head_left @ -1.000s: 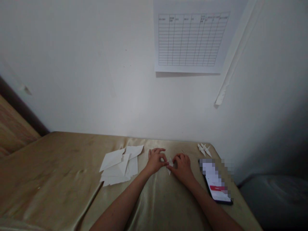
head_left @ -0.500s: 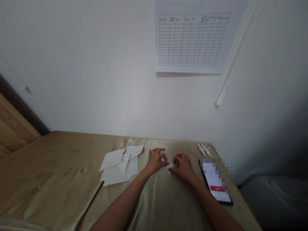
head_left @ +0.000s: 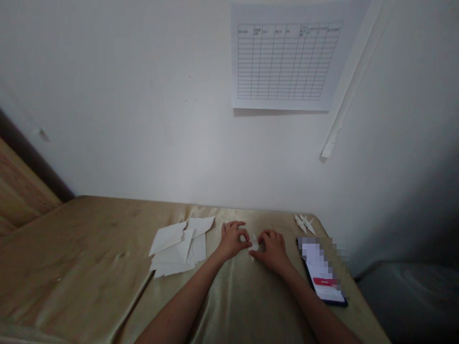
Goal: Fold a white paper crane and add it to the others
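Just below the middle of the frame, the left hand's fingers (head_left: 241, 234) are curled in and pinch the left side of a small white folded paper (head_left: 254, 242). The right hand's fingers (head_left: 266, 236) are curled the same way and pinch its right side. The paper stands between the two hands, with its lower point down at the counter (head_left: 89, 267). The left hand (head_left: 231, 242) and right hand (head_left: 275, 252) rest close together on the counter's shiny cloth, and the forearms run down to the bottom edge of the frame.

Left of the left hand, near but apart, lies a loose pile of white sheets (head_left: 177, 248), overlapping with their corners fanned out. Right of the right hand a phone (head_left: 324, 278) lies flat with its screen lit, close along the counter's right edge and just beside the right forearm. Above it, in the counter's far right corner, sit a few small folded bits (head_left: 304, 223).

The counter's far edge meets the wall (head_left: 125, 95) a little above the hands. The widest bare stretch of cloth fills the lower left of the frame. In the upper right a ruled chart (head_left: 285, 59) hangs on the wall, with a pale strip (head_left: 344, 95) slanting beside it.
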A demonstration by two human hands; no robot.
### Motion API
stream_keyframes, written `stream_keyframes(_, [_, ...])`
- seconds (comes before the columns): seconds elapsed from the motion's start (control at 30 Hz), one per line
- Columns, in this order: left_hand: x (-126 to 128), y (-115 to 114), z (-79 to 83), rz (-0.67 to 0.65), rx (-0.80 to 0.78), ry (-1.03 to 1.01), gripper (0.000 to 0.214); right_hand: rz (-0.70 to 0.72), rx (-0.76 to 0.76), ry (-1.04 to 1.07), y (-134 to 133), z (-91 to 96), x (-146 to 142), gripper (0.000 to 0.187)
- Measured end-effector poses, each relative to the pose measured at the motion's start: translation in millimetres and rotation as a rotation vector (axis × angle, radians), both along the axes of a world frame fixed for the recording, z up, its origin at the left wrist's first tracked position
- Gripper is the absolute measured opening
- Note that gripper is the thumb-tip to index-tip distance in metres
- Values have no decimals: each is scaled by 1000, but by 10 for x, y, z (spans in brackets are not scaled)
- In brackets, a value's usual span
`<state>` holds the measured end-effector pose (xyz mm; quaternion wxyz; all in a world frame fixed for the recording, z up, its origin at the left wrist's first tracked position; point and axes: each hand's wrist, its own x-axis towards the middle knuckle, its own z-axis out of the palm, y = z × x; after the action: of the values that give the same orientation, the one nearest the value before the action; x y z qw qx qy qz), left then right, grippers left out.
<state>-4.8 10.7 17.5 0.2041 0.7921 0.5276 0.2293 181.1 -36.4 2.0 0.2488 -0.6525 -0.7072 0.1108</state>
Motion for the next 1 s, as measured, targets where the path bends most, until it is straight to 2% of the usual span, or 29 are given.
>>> stream_keyframes(0.37, [2,-3,-8,5,3,-23,14,102,-55,37,8,25,98,50])
stream_keyframes(0.63, [11,1,-29,26,29,-50,12,78,138,51,-9,-68,65,59])
stream_keyframes(0.73, [20,-6,-56,26,53,-65,13,49,212,73,21,-79,37,50])
stream_keyframes(0.9, [32,-16,-87,2,68,-93,13,102,284,149,63,-22,15,10])
stream_keyframes(1.0, [40,-19,-99,-12,94,-118,14,100,321,244,76,20,12,7])
